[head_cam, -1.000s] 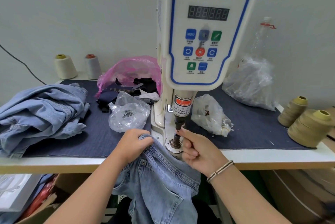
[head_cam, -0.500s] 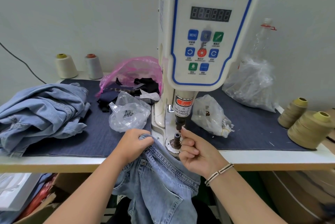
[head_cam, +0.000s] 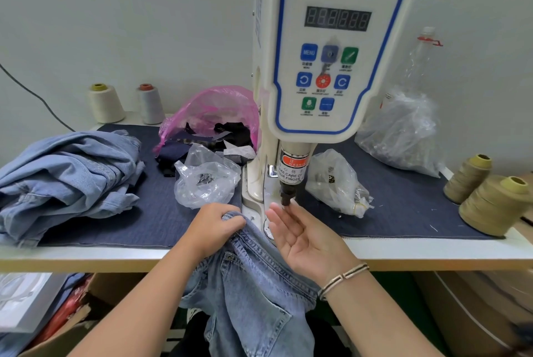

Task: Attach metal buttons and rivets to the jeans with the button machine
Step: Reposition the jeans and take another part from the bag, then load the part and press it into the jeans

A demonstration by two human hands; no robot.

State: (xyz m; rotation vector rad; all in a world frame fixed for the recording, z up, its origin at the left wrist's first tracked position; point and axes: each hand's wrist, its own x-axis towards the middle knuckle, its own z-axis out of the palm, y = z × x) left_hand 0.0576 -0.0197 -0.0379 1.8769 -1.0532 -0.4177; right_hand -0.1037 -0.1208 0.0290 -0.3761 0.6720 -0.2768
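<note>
A white servo button machine (head_cam: 331, 47) stands at the middle of the table, its dark punch tip (head_cam: 287, 198) pointing down. Light blue jeans (head_cam: 253, 284) hang over the table's front edge, and my left hand (head_cam: 215, 226) grips their bunched waistband just left of the machine's base. My right hand (head_cam: 300, 237) is palm up with straight fingers, its fingertips touching the underside of the punch tip. It covers the lower die. Whether a button sits in the punch is not visible.
A pile of blue jeans (head_cam: 66, 180) lies at the left. Clear bags of metal parts (head_cam: 206, 182) (head_cam: 336, 183) flank the machine. A pink bag of scraps (head_cam: 213, 120) and another clear bag (head_cam: 403, 131) sit behind. Thread cones (head_cam: 493, 206) stand right, and two spools (head_cam: 105, 102) far left.
My right hand has uncurled from a pinch at the lower die and risen, so its fingertips now reach the punch tip. My left hand keeps holding the waistband.
</note>
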